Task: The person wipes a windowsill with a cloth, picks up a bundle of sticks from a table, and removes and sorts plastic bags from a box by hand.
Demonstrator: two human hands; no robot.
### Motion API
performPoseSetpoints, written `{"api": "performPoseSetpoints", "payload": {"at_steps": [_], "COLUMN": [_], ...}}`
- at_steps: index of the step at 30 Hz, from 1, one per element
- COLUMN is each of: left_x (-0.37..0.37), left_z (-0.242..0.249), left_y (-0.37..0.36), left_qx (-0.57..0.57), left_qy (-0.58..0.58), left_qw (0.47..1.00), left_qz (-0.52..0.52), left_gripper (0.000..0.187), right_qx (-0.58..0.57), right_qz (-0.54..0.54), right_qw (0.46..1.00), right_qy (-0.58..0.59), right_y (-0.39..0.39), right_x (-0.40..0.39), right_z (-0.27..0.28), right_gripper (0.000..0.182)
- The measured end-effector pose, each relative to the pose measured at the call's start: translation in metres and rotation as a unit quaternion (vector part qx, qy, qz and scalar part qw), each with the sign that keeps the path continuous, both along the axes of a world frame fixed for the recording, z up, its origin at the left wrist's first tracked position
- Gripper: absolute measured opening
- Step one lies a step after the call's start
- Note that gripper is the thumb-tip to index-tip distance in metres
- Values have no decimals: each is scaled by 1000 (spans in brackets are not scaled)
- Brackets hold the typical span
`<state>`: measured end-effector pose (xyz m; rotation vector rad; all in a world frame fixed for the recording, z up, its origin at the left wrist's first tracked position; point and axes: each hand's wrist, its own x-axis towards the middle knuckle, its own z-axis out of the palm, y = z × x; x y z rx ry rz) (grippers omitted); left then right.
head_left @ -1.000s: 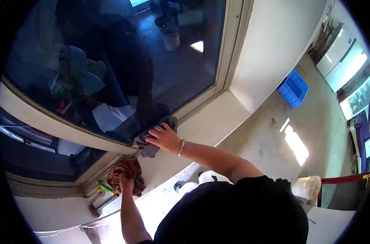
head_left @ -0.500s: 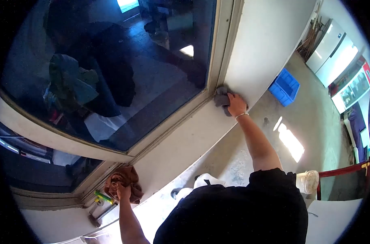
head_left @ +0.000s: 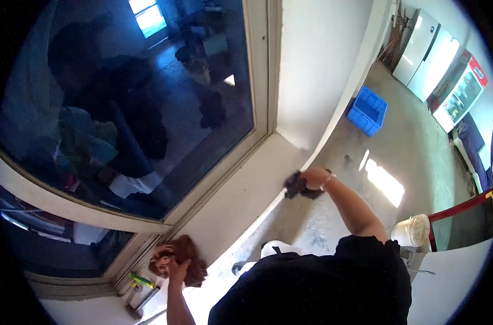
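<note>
My right hand [head_left: 315,180] grips a dark grey cloth [head_left: 295,186] at the outer edge of the white window sill [head_left: 238,187]. At the lower left, my left hand [head_left: 176,268] has its fingers on a bunched brown cloth [head_left: 189,260], near the lower end of the window frame. Part of the brown cloth hangs past the hand toward the sill's edge. Just left of it lie a green and yellow tool [head_left: 142,280] and a hammer [head_left: 135,310], the hammer partly cut off by shadow. The dark window glass [head_left: 203,124] reflects the room.
A blue plastic crate [head_left: 367,111] stands on the floor at right. Farther back are a white refrigerator [head_left: 425,57] and a glass-door cooler [head_left: 463,92]. A whitish bucket [head_left: 411,231] sits close to my right side, beside a red-framed piece [head_left: 463,206].
The grey cloth has moved with my right hand from the sill's inner corner out to its edge. My left hand and the brown cloth have shifted slightly right and down.
</note>
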<state>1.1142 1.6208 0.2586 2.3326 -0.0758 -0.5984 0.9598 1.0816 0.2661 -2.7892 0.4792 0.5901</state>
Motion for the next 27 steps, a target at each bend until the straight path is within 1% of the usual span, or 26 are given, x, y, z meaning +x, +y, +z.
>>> {"api": "performPoseSetpoints", "payload": {"at_steps": [1,3,5,7,9,10,11,12,13,15,16,17,18,19,21,22,23,24,25,27], "left_x": [-5,-15,1,-7,-2,-3,-4,-5,-5,-1,0,-1,-5,-12,-20,-28,-39,-48,-53,-79], "left_z": [0,33,5,56,93,103,109,112,109,94,84,73,71,64,41,29,20,14,9,-11], "left_y": [-14,-69,-107,-172,-221,-243,-264,-278,-286,-297,-294,-287,-280,-266,-228,-207,-180,-157,-137,-85], "left_qx": [38,-21,-152,-238,-180,-185,-165,-142,-145,-140,-134,-124,-134,-143,-112,-106,-92,-104,-121,-107], "left_qy": [-9,-89,-103,-11,-98,-112,-194,-273,-282,-407,-396,-392,-374,-349,-291,-282,-271,-215,-163,-180], "left_qw": [998,982,953,946,927,924,916,903,902,861,861,872,870,872,897,909,925,945,959,973], "left_qz": [-46,-168,-241,-220,-314,-315,-309,-299,-293,-271,-290,-266,-292,-312,-315,-288,-252,-223,-200,-98], "left_gripper": [52,47,45,44,38,38,39,41,41,42,49,49,48,46,39,32,32,31,30,26], "right_qx": [-22,36,18,38,86,106,126,116,106,93,115,144,163,178,187,235,282,272,281,225], "right_qz": [-6,-50,-67,-103,-113,-132,-149,-146,-140,-119,-109,-91,-96,-62,-22,-22,-28,1,22,92], "right_qw": [998,998,997,994,989,985,981,982,982,984,976,965,963,968,955,941,924,926,926,931], "right_qy": [57,-1,29,-21,-50,-32,-13,-42,-68,-90,-148,-199,-194,-167,-230,-244,-257,-261,-250,-272], "right_y": [-3,-2,-2,8,15,21,27,32,37,41,41,44,47,49,55,59,63,65,75,102], "right_x": [-18,-58,-85,-109,-122,-122,-122,-123,-123,-119,-116,-111,-104,-97,-82,-71,-61,-49,-34,-9], "right_z": [-11,-19,-33,-35,-31,-22,-13,-10,-10,-11,-13,-14,-4,9,29,32,33,30,40,71], "right_gripper": [32,27,28,31,36,44,52,47,43,45,46,46,46,46,48,48,48,47,47,47]}}
